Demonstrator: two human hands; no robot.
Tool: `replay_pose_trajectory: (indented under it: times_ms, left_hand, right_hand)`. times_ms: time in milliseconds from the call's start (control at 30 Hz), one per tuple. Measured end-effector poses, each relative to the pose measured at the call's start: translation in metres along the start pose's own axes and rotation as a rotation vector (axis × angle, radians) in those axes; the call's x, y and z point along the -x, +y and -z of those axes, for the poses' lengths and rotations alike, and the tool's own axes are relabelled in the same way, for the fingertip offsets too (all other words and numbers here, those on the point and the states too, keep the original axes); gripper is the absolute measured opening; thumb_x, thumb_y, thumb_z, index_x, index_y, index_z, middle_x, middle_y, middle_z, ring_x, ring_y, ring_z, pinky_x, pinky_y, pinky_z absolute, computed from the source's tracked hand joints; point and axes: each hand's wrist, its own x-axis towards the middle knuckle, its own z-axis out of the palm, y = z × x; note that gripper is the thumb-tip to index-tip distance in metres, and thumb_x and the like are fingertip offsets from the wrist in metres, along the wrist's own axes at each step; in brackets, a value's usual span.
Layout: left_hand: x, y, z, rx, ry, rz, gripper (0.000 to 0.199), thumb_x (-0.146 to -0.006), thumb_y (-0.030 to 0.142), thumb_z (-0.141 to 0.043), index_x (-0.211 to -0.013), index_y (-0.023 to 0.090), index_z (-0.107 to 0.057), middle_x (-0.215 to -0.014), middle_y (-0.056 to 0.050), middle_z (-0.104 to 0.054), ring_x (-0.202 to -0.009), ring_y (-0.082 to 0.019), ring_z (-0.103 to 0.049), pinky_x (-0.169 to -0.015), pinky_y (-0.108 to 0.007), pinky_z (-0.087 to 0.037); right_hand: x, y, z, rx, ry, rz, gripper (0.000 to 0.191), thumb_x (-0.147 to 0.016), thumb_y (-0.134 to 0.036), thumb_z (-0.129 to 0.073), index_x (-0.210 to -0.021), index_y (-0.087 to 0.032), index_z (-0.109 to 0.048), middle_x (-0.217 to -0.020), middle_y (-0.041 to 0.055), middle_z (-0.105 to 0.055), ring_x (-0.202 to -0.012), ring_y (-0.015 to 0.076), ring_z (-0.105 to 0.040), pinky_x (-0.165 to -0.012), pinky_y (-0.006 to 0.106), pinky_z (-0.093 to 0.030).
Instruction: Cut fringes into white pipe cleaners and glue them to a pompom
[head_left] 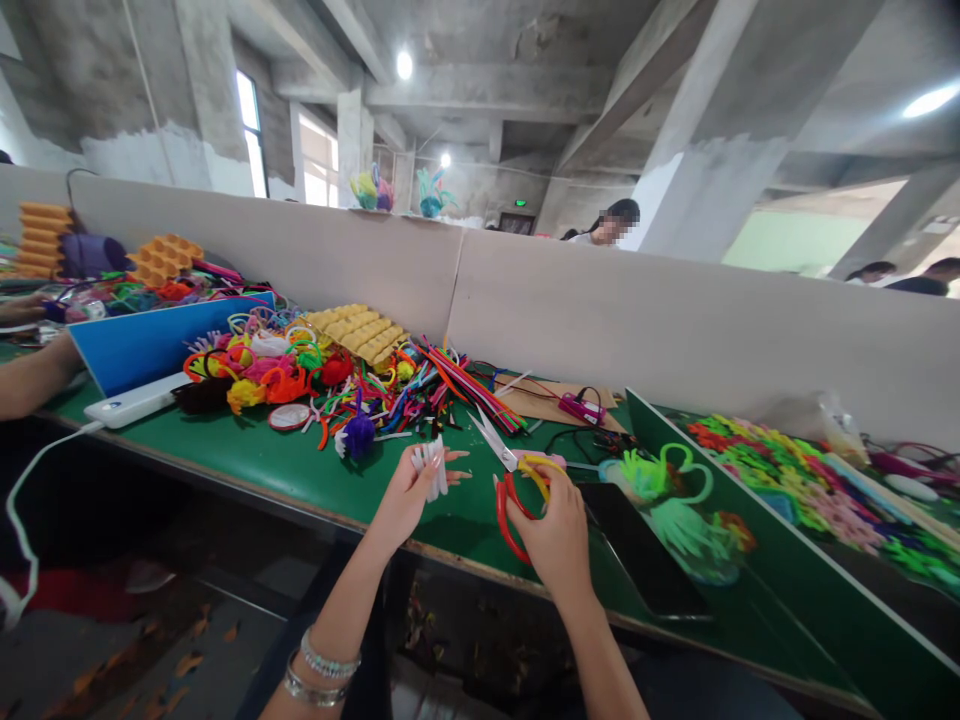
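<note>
My left hand (410,487) is closed around several short white fuzzy strips (433,468) that look like pipe cleaners, held in a bundle above the table's front edge. In my right hand (559,535) is a pair of scissors (514,462) with one red and one yellow handle. The blades are spread apart and point up and away to the left, clear of the white strips. A dark phone (645,555) lies just right of my right hand. Past my left hand sits a purple fuzzy ball (358,433).
Colourful pipe cleaners (480,390) and fuzzy pieces (281,380) heap along the back of the green table (330,475). Pale green tufts (686,520) lie by a green divider (795,560). On the left stand a white power strip (142,398), a blue board (172,340) and another person's arm (37,380).
</note>
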Motion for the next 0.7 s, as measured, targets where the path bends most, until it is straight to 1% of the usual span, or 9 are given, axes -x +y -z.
replay_pose_trajectory:
  times_ms: [67,167,267,367,433,533,600,700]
  left_hand:
    - [0.000,0.002,-0.001,0.011,-0.020,0.001,0.032,-0.075,0.039,-0.055,-0.092,0.015,-0.045,-0.105,-0.013,-0.061,-0.081,-0.020,-0.064,-0.076,-0.036,-0.048]
    - [0.000,0.004,-0.001,0.013,-0.012,-0.005,0.032,-0.073,0.037,-0.058,-0.094,0.014,-0.052,-0.102,-0.011,-0.063,-0.082,-0.020,-0.063,-0.078,-0.036,-0.047]
    - [0.000,0.006,0.000,-0.060,0.022,0.003,0.032,-0.071,0.036,-0.060,-0.092,0.013,-0.059,-0.094,-0.009,-0.066,-0.080,-0.019,-0.062,-0.076,-0.033,-0.047]
    - [0.001,0.008,0.000,-0.125,0.059,0.008,0.032,-0.070,0.037,-0.061,-0.089,0.012,-0.064,-0.086,-0.007,-0.067,-0.079,-0.018,-0.060,-0.071,-0.027,-0.046]
    - [0.002,0.009,-0.001,-0.133,0.071,0.012,0.032,-0.067,0.038,-0.063,-0.086,0.013,-0.066,-0.083,-0.006,-0.067,-0.075,-0.016,-0.060,-0.068,-0.025,-0.045]
    - [0.003,0.009,-0.002,-0.103,0.093,0.018,0.030,-0.064,0.037,-0.067,-0.083,0.013,-0.066,-0.075,-0.003,-0.067,-0.066,-0.014,-0.059,-0.063,-0.024,-0.045]
    - [0.003,0.008,-0.003,-0.070,0.119,0.007,0.030,-0.062,0.035,-0.068,-0.082,0.014,-0.064,-0.070,-0.002,-0.066,-0.063,-0.013,-0.060,-0.061,-0.024,-0.046]
    - [0.002,0.006,-0.004,-0.040,0.143,-0.022,0.030,-0.062,0.034,-0.069,-0.082,0.013,-0.062,-0.068,-0.002,-0.066,-0.061,-0.013,-0.061,-0.058,-0.023,-0.047]
  right_hand:
    - [0.001,-0.001,-0.001,-0.054,-0.043,-0.027,0.044,-0.068,-0.043,-0.055,-0.102,-0.016,-0.045,-0.099,0.0106,-0.056,-0.096,0.0245,-0.049,-0.081,0.040,-0.040]
    - [0.002,-0.003,-0.002,-0.143,-0.121,-0.064,0.042,-0.071,-0.042,-0.053,-0.104,-0.017,-0.044,-0.102,0.0105,-0.055,-0.096,0.0233,-0.050,-0.082,0.039,-0.041]
    - [0.003,-0.008,-0.001,-0.196,-0.197,-0.045,0.031,-0.073,-0.040,-0.051,-0.096,-0.018,-0.046,-0.100,0.0089,-0.054,-0.096,0.0223,-0.050,-0.083,0.038,-0.040]
    - [0.005,-0.015,0.002,-0.221,-0.263,-0.041,0.024,-0.076,-0.039,-0.048,-0.090,-0.020,-0.045,-0.093,0.0068,-0.054,-0.091,0.0210,-0.051,-0.079,0.036,-0.042]
    - [0.006,-0.019,0.003,-0.216,-0.315,-0.040,0.025,-0.077,-0.040,-0.047,-0.092,-0.020,-0.043,-0.092,0.0061,-0.053,-0.089,0.0205,-0.051,-0.077,0.036,-0.042]
    - [0.008,-0.022,0.003,-0.183,-0.375,-0.008,0.028,-0.077,-0.041,-0.046,-0.094,-0.020,-0.041,-0.095,0.0069,-0.051,-0.092,0.0211,-0.050,-0.078,0.036,-0.042]
    - [0.009,-0.023,0.001,-0.157,-0.398,0.005,0.029,-0.077,-0.042,-0.046,-0.093,-0.019,-0.041,-0.096,0.0081,-0.051,-0.094,0.0219,-0.050,-0.080,0.037,-0.042]
    - [0.011,-0.023,-0.002,-0.119,-0.421,0.006,0.032,-0.077,-0.042,-0.045,-0.097,-0.018,-0.039,-0.098,0.0095,-0.050,-0.096,0.0229,-0.049,-0.080,0.037,-0.041]
